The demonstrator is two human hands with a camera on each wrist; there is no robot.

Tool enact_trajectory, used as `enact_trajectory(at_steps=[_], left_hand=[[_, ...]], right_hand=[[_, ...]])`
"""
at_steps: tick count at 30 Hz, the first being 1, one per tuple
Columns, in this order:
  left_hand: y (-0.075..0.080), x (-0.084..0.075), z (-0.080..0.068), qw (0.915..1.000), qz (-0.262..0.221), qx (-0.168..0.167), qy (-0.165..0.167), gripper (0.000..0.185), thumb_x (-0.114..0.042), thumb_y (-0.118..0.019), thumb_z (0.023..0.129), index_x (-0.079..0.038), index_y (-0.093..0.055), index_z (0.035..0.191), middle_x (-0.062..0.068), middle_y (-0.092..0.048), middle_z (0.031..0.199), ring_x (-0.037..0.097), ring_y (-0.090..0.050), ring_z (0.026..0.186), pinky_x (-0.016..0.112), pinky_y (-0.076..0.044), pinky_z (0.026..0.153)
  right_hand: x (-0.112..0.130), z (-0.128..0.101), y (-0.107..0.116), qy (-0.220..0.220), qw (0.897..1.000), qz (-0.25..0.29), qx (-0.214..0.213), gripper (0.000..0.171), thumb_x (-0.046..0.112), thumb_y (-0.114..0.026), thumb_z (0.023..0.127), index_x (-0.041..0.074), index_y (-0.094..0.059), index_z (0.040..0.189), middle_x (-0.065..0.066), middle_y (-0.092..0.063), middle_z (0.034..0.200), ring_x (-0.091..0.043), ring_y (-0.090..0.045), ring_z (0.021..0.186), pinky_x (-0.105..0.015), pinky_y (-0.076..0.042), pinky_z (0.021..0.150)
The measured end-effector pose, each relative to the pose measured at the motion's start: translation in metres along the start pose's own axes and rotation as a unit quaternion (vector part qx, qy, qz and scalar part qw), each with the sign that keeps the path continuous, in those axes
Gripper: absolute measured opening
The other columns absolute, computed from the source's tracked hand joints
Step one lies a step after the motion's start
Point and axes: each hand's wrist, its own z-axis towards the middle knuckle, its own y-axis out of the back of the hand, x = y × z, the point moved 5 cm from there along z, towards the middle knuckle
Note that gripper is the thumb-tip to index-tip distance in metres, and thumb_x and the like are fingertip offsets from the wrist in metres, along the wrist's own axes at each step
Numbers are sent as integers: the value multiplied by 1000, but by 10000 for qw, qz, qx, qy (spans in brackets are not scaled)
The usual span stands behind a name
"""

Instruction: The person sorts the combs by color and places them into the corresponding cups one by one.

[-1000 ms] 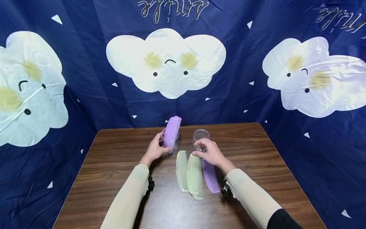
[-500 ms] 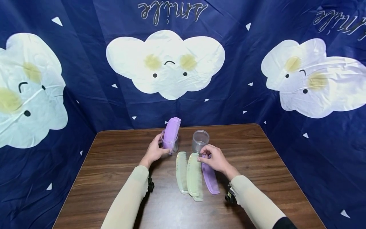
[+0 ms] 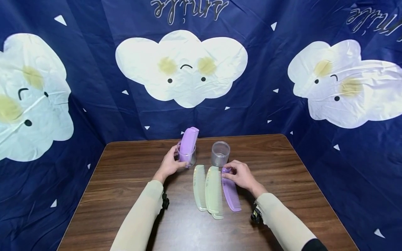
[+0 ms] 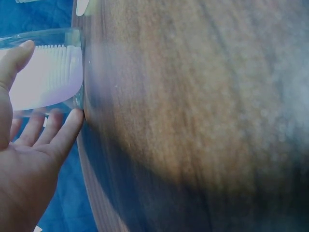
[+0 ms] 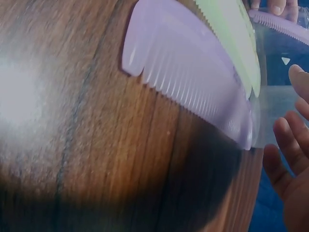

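Observation:
My left hand (image 3: 168, 166) grips a clear plastic cup (image 3: 193, 159) at the back of the table, thumb on one side and fingers on the other. A purple comb (image 3: 189, 140) leans upright in that cup, with another purple edge showing behind its top. My right hand (image 3: 243, 176) hovers at the far end of a purple comb (image 3: 231, 197) lying on the table. In the right wrist view its loosely bent fingers (image 5: 289, 140) are apart from that comb. Left of it lie pale green combs: one alone (image 3: 199, 190) and an overlapping pair (image 3: 213, 191).
A second clear cup (image 3: 221, 150) stands just beyond the right hand. The brown wooden table (image 3: 125, 216) ends at a back edge close behind both cups. Dark blue cloth (image 3: 263, 115) with printed clouds hangs behind and at both sides.
My right hand has moved right, from the far end of the pale green pair to the far end of the purple comb. The left hand stays on its cup.

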Motion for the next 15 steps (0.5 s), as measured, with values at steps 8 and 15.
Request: enact_trajectory(at_steps=[8,15], left_hand=[[1,1,-1,10000,-42,25,83,93,-5,-90,76,-5,-37,154,24,-49,148,42,-50,137,52,-52,106],[0,1,-2,9999,-75,50,89,94,-4,-89,76,-6,-36,154,23,-47,149,42,-48,139,51,-51,107]], right_hand=[[-15,-2,-1,-165,9997,-125,85,37,20,-90,79,6,-78,111,-9,-73,95,-23,-67,83,-37,-57,74],[-26,-4,-3,-378,9987,-256,224,42,25,-89,81,6,-76,116,-10,-75,103,-24,-69,91,-41,-57,82]])
